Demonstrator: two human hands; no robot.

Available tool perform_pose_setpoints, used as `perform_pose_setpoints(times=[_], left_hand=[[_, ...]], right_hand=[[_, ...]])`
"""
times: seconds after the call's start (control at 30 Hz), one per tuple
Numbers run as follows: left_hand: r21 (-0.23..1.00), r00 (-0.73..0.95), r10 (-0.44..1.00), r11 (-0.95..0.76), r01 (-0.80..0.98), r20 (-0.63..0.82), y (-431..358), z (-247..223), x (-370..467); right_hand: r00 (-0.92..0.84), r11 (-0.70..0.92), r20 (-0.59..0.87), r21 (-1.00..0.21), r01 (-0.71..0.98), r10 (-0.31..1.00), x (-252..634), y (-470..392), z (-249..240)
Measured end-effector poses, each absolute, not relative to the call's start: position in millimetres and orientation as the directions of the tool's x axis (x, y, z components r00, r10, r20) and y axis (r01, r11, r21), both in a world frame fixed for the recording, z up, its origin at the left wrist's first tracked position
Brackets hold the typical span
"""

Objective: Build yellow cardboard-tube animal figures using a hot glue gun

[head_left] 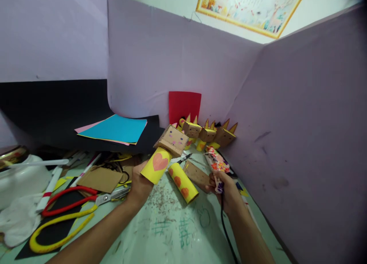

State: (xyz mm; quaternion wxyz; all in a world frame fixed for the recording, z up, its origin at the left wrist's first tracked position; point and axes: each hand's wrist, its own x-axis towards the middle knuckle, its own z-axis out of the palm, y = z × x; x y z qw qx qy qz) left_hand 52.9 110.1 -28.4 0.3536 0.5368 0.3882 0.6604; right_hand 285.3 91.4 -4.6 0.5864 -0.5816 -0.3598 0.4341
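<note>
My left hand (141,185) is closed round a cardboard figure: a yellow paper tube (149,173) with an orange heart, topped by a cardboard box head (174,138) with a drawn animal face and pink ears. The figure leans to the right. My right hand (226,187) grips a floral-patterned glue gun (217,160) by its handle, and a black cord (225,222) trails down from it. Between the hands lie a second yellow tube (183,183) with orange spots and a brown cardboard piece (196,175). A black pen (185,158) rests behind the tube.
Several finished-looking cardboard figures (208,134) with pointed ears or horns stand at the back. Large scissors (104,198) with red and yellow handles lie left, near brown cardboard (100,178). Coloured paper sheets (114,129) lie at the back left. Purple panels (183,61) enclose the table.
</note>
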Motion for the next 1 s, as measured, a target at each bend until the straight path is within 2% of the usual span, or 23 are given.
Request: perform_pose_setpoints(times=[0.1, 0.17, 0.4, 0.5, 0.73, 0.83, 1.0], left_hand=[[0.875, -0.221, 0.853, -0.485, 0.004, 0.474, 109.8, -29.5, 53.7], [0.87, -0.216, 0.846, -0.492, 0.036, 0.488, 109.3, -29.6, 54.8], [0.879, -0.196, 0.857, -0.474, 0.059, 0.476, 108.8, -31.5, 55.9], [0.887, -0.173, 0.87, -0.457, 0.075, 0.463, 106.9, -29.8, 57.0], [0.897, -0.136, 0.887, -0.433, 0.092, 0.442, 97.8, -29.1, 63.7], [0.898, -0.104, 0.892, -0.431, 0.09, 0.439, 94.9, -29.4, 65.6], [0.889, -0.102, 0.885, -0.446, 0.099, 0.455, 91.4, -26.3, 67.3]], right_hand=[[0.35, 0.131, 0.06, -0.975, -0.181, 0.935, 274.9, 73.1, -10.4], [0.305, 0.213, 0.156, -0.963, -0.162, 0.939, 266.7, 61.3, -17.9], [0.226, 0.281, 0.262, -0.958, -0.056, 0.938, 247.0, 41.7, -26.7], [0.182, 0.351, 0.358, -0.934, 0.069, 0.916, 246.4, 40.1, -25.5], [0.081, 0.506, 0.592, -0.744, 0.435, 0.802, 250.3, 39.4, -42.7], [-0.001, 0.589, 0.688, -0.621, 0.517, 0.726, 250.6, 40.4, -45.3], [-0.119, 0.649, 0.745, -0.478, 0.592, 0.657, 253.5, 42.6, -46.2]])
